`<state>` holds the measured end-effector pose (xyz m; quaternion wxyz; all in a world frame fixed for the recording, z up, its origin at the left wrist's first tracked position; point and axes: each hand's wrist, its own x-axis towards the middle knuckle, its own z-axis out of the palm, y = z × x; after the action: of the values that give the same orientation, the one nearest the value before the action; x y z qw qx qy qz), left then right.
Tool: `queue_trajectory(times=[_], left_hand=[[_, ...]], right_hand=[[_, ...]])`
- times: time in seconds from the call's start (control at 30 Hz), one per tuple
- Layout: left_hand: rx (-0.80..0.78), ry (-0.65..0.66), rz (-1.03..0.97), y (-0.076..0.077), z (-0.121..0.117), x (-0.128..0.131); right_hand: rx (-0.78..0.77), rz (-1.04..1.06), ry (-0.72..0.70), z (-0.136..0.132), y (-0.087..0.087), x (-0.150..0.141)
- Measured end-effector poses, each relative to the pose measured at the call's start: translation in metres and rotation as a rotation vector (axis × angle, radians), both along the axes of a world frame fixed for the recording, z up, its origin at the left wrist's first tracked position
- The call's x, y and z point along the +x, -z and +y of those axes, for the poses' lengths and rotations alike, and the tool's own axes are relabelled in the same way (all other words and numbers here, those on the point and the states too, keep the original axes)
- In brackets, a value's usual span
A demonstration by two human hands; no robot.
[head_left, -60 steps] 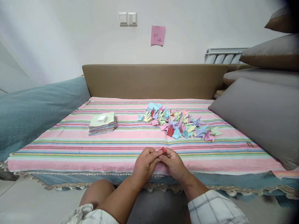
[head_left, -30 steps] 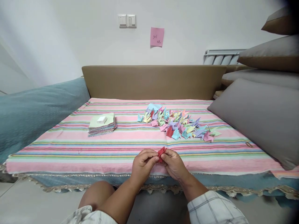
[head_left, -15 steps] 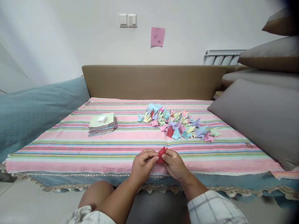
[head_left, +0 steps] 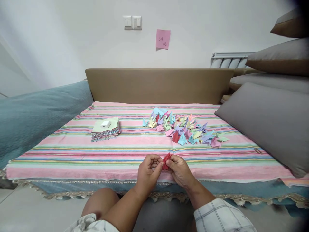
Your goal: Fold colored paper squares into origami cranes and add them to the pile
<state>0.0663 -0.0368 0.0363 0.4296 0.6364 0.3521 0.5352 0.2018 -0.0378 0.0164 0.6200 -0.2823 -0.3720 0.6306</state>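
While both hands meet low in the middle of the view, the red paper [head_left: 166, 162] sits between their fingertips, held above the striped cloth [head_left: 96, 167]. It is folded small and narrow, and its long axis slants from about 1 o'clock at the top to 7 o'clock at the bottom. The left hand [head_left: 147, 173] comes in from its 8 o'clock side, thumb and forefinger pinching the paper's left edge, the other fingers curled behind. The right hand [head_left: 181, 171] comes in from 4 o'clock and pinches the right side between thumb and forefinger. Neither hand is the nearer, as both touch the paper; the right thumb overlaps more of it. How the paper lies behind the fingers, I cannot tell.

From the paper, the spread of folded cranes [head_left: 182, 139] lies towards 1 o'clock, apart from the fingers. The stack [head_left: 105, 136] of sheets lies towards 10 o'clock, with a white block [head_left: 105, 124] resting on top. A grey cushion [head_left: 267, 122] leans at 2 o'clock, farther off.
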Motion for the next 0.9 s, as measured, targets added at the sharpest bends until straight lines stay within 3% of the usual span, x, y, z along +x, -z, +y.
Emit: queue_trajectory(times=[0.33, 0.63, 0.9], left_hand=[[0.078, -0.048, 0.092, 0.003, 0.002, -0.001], [0.439, -0.028, 0.254, -0.007, 0.003, -0.004], [0.432, 0.084, 0.242, -0.009, 0.005, -0.006]], right_hand=[[-0.027, -0.018, 0.018, 0.0, 0.001, -0.002], [0.046, -0.101, 0.048, 0.001, 0.005, 0.0], [0.133, -0.21, 0.028, 0.0, 0.007, 0.007]])
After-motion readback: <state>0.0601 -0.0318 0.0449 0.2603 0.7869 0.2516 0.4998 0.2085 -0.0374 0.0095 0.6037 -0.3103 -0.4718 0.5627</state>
